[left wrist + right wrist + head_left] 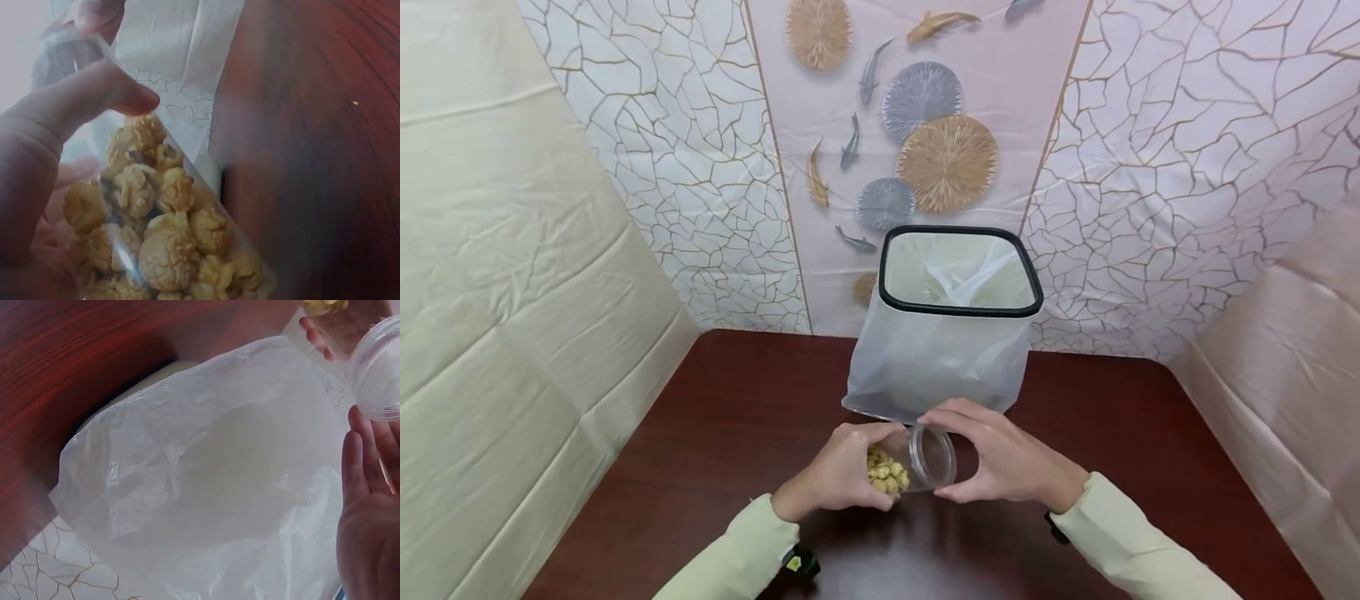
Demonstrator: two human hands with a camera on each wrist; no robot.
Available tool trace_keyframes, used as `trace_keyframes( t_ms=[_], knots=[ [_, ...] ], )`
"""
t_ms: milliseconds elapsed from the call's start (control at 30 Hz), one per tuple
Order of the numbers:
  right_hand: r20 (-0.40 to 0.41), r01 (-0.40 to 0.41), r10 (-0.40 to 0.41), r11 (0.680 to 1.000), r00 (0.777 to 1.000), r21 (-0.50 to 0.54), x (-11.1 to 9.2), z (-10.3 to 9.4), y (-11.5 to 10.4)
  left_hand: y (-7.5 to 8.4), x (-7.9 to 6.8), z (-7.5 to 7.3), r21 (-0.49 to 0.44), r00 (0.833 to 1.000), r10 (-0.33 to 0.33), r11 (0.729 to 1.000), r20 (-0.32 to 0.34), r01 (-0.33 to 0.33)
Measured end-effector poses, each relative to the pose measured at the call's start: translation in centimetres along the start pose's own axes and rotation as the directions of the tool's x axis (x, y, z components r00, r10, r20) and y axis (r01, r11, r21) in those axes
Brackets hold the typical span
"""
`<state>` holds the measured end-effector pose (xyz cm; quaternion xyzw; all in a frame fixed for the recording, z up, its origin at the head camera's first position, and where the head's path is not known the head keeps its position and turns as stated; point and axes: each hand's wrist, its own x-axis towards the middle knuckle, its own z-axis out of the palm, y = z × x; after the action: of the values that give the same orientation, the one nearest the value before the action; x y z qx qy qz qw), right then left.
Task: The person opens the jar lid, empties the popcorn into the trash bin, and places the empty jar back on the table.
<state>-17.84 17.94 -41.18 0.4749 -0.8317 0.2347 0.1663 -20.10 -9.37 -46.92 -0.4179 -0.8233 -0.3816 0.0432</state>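
A clear plastic jar of caramel popcorn (889,472) lies tilted on its side, held up close over the table in front of the bin. My left hand (838,473) grips its body, thumb on the near side and fingers on the far side. Golden popcorn (165,250) fills the lower part of the jar in the left wrist view. At the other end is a clear, ribbed round lid (378,372). My right hand (1003,458) holds that lid (938,457) between thumb and fingers at its edge.
Just beyond the hands stands a bin with a black rim (962,312) and a white plastic bag (940,358) draped over its outside. The dark red wooden table (737,417) runs back to a patterned wall cloth (722,167). Beige cloth (512,292) hangs at both sides.
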Motion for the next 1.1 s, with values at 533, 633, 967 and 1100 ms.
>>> trace_keyframes(
  t_ms=[533, 633, 967, 1100],
  knots=[
    [0.09, -0.505, 0.497, 0.853, 0.863, 0.135, 0.7, 0.4, -0.3, -0.9, -0.4, 0.5, 0.14, 0.994, -0.051, 0.988, -0.093, 0.064],
    [0.115, -0.546, 0.534, 0.819, 0.838, 0.179, 1.1, 0.5, -0.4, -0.7, -0.2, 0.6, 0.164, 0.995, -0.043, 0.985, -0.092, 0.058],
    [0.093, -0.446, 0.437, 0.882, 0.895, 0.151, 1.3, 0.0, -0.1, -0.1, 0.4, 0.5, 0.161, 0.994, -0.041, 0.985, -0.098, 0.057],
    [0.079, -0.368, 0.36, 0.917, 0.93, 0.154, 1.3, -0.1, 0.2, -0.1, 0.4, 0.4, 0.119, 0.994, -0.064, 0.99, -0.089, 0.075]
  ],
)
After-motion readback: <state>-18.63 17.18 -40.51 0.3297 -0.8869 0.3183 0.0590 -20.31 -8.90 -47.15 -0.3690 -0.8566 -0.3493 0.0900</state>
